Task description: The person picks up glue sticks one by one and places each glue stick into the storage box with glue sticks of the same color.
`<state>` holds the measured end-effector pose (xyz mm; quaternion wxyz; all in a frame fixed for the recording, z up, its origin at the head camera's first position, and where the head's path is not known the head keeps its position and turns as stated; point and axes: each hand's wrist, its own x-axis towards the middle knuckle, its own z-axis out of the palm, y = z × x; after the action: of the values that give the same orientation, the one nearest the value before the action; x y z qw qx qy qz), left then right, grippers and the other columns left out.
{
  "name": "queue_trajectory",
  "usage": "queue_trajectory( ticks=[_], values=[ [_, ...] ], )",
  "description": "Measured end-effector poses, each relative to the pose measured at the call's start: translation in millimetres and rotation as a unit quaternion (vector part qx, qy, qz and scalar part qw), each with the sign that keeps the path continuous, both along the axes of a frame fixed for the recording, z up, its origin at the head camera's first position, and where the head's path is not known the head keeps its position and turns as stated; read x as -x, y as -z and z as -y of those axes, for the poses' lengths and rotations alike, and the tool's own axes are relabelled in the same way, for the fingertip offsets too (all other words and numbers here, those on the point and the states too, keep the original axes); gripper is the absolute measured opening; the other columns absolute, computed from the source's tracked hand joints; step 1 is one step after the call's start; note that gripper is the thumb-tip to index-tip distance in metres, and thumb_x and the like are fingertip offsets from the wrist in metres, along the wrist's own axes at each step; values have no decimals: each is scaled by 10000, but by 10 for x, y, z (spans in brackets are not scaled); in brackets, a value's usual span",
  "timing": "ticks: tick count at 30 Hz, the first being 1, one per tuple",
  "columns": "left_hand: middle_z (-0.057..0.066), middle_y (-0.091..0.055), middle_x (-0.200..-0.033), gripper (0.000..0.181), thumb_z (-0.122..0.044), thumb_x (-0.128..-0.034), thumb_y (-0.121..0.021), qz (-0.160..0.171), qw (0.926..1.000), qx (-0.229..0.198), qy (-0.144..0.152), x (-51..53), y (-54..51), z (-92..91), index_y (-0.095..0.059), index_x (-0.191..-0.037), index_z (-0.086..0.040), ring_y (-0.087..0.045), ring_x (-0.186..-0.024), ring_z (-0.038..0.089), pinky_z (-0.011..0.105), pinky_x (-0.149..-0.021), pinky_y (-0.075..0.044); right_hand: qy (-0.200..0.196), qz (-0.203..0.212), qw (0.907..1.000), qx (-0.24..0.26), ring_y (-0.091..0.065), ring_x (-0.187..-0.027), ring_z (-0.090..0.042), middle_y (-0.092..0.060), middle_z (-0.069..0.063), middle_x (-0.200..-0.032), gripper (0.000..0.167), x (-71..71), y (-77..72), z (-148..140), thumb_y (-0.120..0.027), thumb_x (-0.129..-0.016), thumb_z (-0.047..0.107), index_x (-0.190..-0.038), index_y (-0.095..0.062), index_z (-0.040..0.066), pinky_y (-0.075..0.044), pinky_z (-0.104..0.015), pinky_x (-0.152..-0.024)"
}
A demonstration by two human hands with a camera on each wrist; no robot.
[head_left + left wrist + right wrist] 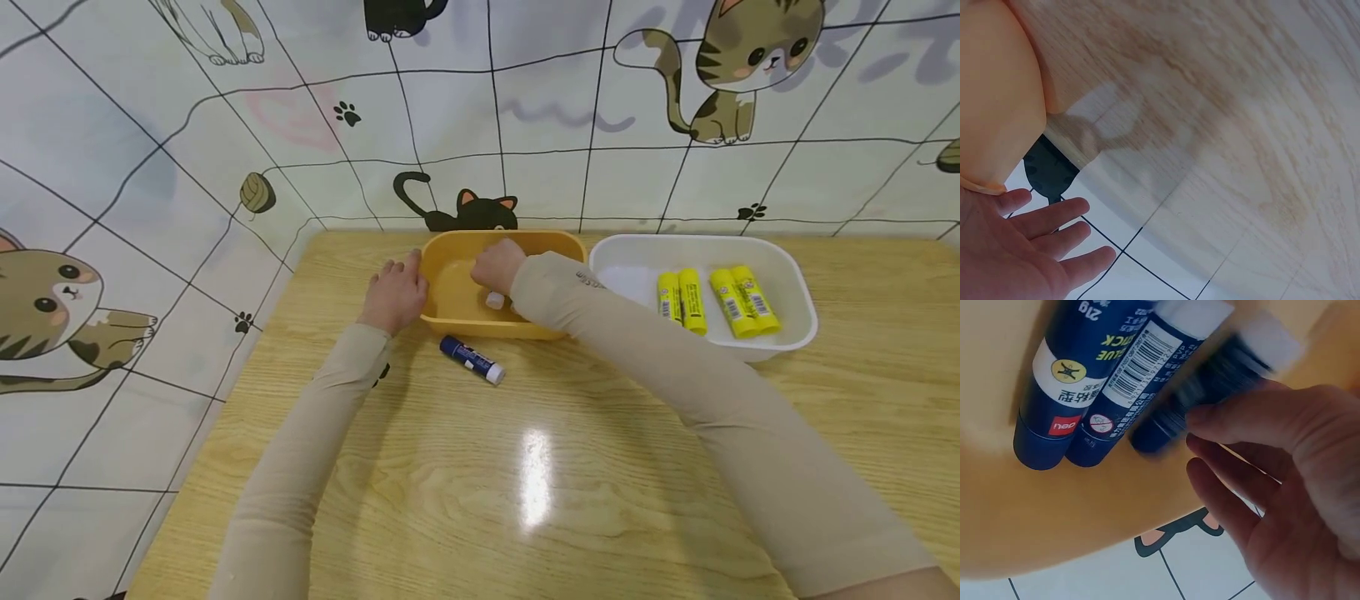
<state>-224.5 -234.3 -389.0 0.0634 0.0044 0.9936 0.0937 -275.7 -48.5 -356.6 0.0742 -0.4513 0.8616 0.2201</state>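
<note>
My right hand [498, 265] reaches into an orange-yellow plastic basin [487, 327]. In the right wrist view its thumb and fingers pinch a motion-blurred dark blue glue stick [1213, 384] with a white end. Two more blue glue sticks, a left one [1060, 387] and a barcoded one [1138, 369], lie side by side in the basin. From the head view, a white glue-stick end [495, 300] shows there, the rest hidden by the right hand and sleeve. My left hand [396, 292] touches the basin's left rim, fingers extended.
A blue glue stick [472, 360] lies on the wooden table [420, 483] in front of the basin. To the right stands a white basin [806, 333] with several yellow glue sticks [692, 302], partly behind the right sleeve. A cat-patterned wall covering [547, 183] borders the table's back and left.
</note>
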Motion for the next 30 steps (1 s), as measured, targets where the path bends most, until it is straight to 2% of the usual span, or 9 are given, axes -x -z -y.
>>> queue_trajectory(
  ticks=[6, 11, 15, 18, 21, 27, 30],
  values=[
    [240, -384, -1458, 541, -253, -1020, -234, 49, 10000, -48, 16, 8, 21, -3, -198, -1538, -101, -246, -1391, 409, 587, -1102, -195, -44, -8, 9998, -176, -402, -604, -151, -506, -16, -704, 81, -38, -46, -25, -599, -916, 131, -847, -634, 106, -409, -292, -540],
    [241, -369, -1468, 545, -262, -1022, -231, 127, 9999, -56, 18, 3, 8, -14, -185, -1542, -102, -233, -1397, 409, 580, -1110, -182, -211, 16, 9996, 196, -374, -620, -147, -483, -17, -708, 161, -127, -144, -89, -564, -951, 41, -815, -622, 105, -338, -278, -522],
    [241, -364, -1473, 550, -266, -1023, -228, 165, 9999, -31, 20, -2, -13, -22, -176, -1545, -99, -230, -1398, 410, 580, -1112, -179, -439, 27, 9979, 477, -428, -681, -164, -572, -29, -815, 151, -245, -250, -143, -592, -931, -3, -918, -687, 114, -404, -269, -556],
    [237, -367, -1472, 551, -270, -1024, -230, 166, 9999, 1, 21, 0, -19, -17, -172, -1546, -101, -231, -1398, 407, 581, -1110, -182, -611, 33, 9970, 464, -510, -789, -198, -621, -43, -954, 216, -348, -335, -168, -674, -876, 1, -1049, -688, 132, -488, -297, -671],
    [236, -365, -1473, 551, -275, -1025, -227, 196, 9998, 18, 34, 4, -22, -7, -167, -1545, -101, -227, -1399, 406, 579, -1112, -178, -823, -102, 9955, 468, -555, -881, -225, -631, -52, -1037, 274, -460, -403, -189, -692, -875, 26, -1124, -674, 141, -504, -317, -756],
    [238, -353, -1480, 558, -277, -1025, -214, 270, 9996, -25, 7, 1, -26, 3, -145, -1551, -105, -214, -1402, 411, 580, -1114, -167, -1288, -571, 9864, 850, -584, -891, -210, -658, -44, -1033, 182, -674, -468, -235, -620, -944, 72, -1085, -698, 157, -501, -282, -735],
    [239, -353, -1480, 557, -275, -1025, -212, 278, 9996, -18, 7, 7, -19, 5, -142, -1552, -109, -214, -1401, 414, 580, -1114, -166, -1435, -686, 9821, 1008, -592, -914, -206, -659, -43, -1030, 164, -750, -485, -252, -623, -944, 84, -1072, -699, 153, -510, -283, -778]
  ],
)
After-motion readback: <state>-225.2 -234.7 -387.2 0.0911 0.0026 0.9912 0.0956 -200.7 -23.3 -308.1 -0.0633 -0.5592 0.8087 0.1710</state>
